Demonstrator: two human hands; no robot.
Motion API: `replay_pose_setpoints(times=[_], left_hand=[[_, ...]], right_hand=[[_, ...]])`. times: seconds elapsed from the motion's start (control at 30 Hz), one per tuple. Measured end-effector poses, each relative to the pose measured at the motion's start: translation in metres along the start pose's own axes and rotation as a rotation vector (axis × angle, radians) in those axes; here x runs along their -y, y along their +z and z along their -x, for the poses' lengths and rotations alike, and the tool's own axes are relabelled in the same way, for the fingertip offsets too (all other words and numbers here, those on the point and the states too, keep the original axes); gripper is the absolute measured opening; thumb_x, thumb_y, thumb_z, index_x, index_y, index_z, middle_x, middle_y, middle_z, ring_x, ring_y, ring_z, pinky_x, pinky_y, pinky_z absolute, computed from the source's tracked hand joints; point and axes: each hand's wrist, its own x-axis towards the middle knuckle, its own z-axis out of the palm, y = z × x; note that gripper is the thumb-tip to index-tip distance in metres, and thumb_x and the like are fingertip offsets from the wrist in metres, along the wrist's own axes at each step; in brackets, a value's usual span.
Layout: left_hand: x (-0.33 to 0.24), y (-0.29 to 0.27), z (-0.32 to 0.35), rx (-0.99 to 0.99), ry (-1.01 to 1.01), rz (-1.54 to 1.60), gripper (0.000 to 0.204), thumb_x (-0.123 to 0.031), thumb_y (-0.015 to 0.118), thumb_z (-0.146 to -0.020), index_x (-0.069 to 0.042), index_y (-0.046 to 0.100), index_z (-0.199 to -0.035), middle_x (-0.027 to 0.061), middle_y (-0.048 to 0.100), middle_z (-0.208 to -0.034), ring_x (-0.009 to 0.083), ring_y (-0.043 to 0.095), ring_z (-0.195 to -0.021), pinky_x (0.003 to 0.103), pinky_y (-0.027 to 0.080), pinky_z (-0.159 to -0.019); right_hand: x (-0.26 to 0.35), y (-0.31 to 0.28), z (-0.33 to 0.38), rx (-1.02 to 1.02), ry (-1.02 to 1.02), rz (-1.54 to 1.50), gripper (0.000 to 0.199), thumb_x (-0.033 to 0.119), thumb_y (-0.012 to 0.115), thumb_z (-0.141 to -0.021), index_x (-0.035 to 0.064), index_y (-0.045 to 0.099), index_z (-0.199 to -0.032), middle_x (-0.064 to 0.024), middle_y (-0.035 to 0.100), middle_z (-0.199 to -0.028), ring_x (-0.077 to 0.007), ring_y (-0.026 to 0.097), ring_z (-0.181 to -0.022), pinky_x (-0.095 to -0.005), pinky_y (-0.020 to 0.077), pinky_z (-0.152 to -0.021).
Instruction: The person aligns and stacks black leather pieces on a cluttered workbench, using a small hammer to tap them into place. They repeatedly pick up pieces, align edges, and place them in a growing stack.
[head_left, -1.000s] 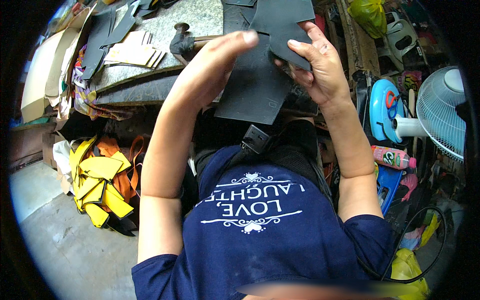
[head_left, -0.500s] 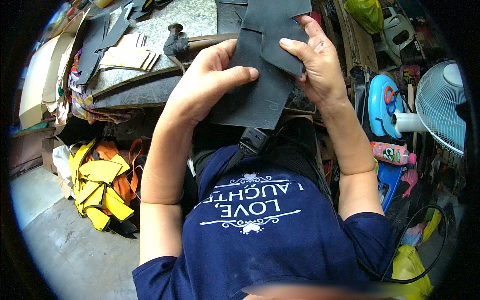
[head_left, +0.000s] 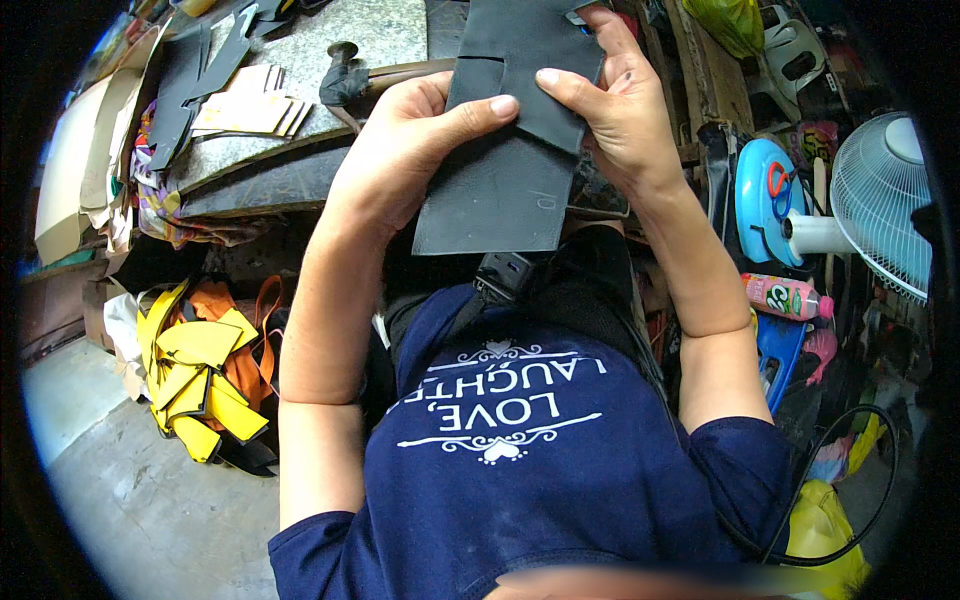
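Both my hands hold a flat black leather-like piece [head_left: 495,205] in front of me, its broad lower end hanging over my lap. A second black flap [head_left: 545,112] lies on its face, its lower edge slanting down to the right. My left hand [head_left: 425,130] grips the left edge, thumb pressed flat near the flap. My right hand [head_left: 620,110] pinches the right side, thumb on the flap and fingers behind. A hammer [head_left: 345,75] with a dark wrapped head lies on the bench just beyond my left hand.
On the stone-topped bench [head_left: 300,130] lie pale card pieces [head_left: 250,105] and black cut pieces [head_left: 190,75]. Yellow pieces [head_left: 205,360] are heaped on the floor at left. A white fan [head_left: 885,200], a blue stool-like item [head_left: 765,190] and a pink bottle [head_left: 785,297] stand at right.
The black piece has turned slightly and shifted left, its lower edge now more level. My right thumb has moved left with the flap, closer to my left thumb.
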Motion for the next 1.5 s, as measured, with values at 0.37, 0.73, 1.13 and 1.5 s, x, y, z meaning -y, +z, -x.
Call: replay_pose_setpoints(times=[0.37, 0.73, 1.13, 1.5], left_hand=[[0.005, -0.003, -0.005, -0.038, 0.052, -0.047, 0.035, -0.019, 0.074, -0.088, 0.007, 0.065, -0.111, 0.0112, 0.072, -0.094, 0.0125, 0.069, -0.077, 0.025, 0.057, -0.071], [0.009, -0.001, -0.007, -0.027, 0.105, -0.057, 0.036, -0.021, 0.074, -0.088, 0.006, 0.065, -0.11, 0.0105, 0.072, -0.095, 0.0124, 0.068, -0.079, 0.024, 0.056, -0.073], [0.009, 0.006, -0.007, -0.12, 0.31, -0.101, 0.031, -0.017, 0.073, -0.09, 0.002, 0.064, -0.113, 0.0067, 0.07, -0.097, 0.0093, 0.065, -0.08, 0.025, 0.056, -0.072], [0.001, -0.01, -0.009, -0.217, 0.164, 0.032, 0.028, -0.012, 0.071, -0.089, 0.004, 0.066, -0.111, 0.0092, 0.072, -0.099, 0.0107, 0.066, -0.084, 0.025, 0.054, -0.077]], right_hand=[[0.025, -0.014, -0.001, 0.173, 0.401, -0.123, 0.089, -0.009, 0.071, -0.082, -0.0042, 0.015, -0.151, -0.0128, 0.057, -0.126, -0.0165, 0.061, -0.108, -0.0288, 0.0514, -0.091], [0.016, -0.026, -0.001, 0.196, 0.39, -0.187, 0.102, -0.009, 0.072, -0.081, -0.0002, 0.003, -0.156, -0.0158, 0.055, -0.131, -0.0214, 0.06, -0.114, -0.0356, 0.0507, -0.094], [0.03, -0.015, 0.019, 0.277, 0.264, 0.346, 0.03, 0.034, 0.068, -0.095, 0.0046, 0.064, -0.098, 0.0016, 0.062, -0.074, -0.0035, 0.052, -0.059, -0.0208, 0.0414, -0.054], [-0.005, -0.002, 0.032, 0.388, -0.157, 0.835, 0.039, 0.025, 0.064, -0.095, -0.0006, 0.058, -0.066, -0.0198, 0.056, -0.06, -0.0356, 0.055, -0.052, -0.0434, 0.0424, -0.051]])
